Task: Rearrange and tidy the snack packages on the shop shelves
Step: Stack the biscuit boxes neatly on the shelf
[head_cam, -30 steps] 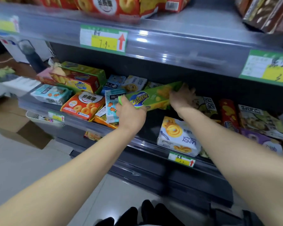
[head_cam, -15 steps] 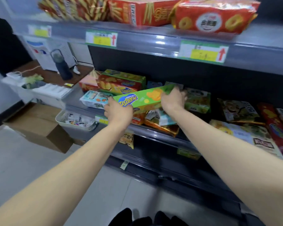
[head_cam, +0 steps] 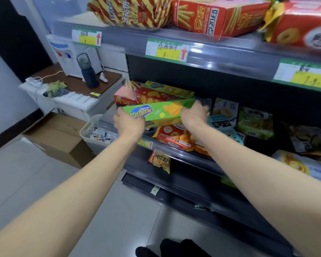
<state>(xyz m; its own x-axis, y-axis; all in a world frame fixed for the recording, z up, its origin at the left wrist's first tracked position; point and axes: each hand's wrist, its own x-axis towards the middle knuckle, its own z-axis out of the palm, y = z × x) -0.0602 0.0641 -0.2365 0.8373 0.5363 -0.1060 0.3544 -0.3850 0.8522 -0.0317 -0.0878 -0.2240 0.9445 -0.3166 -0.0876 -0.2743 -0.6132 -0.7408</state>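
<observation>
Gripping long green cardboard Zecheese box (head_cam: pixel 160 113) lengthwise: left hand (head_cam: pixel 129 125) near-left end, right hand (head_cam: pixel 194 115) far-right end, above shelf (head_cam: pixel 174 149).

Head-worn view, close, down onto shelves (head_cam: pixel 220 60)

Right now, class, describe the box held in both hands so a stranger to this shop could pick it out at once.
Start at the middle shelf, under the yellow price tags. Near its left end, the left hand and right hand hold one long box by its ends. Its lime-green face bears "Zecheese" on a blue badge, unlike the red box behind it.
</observation>
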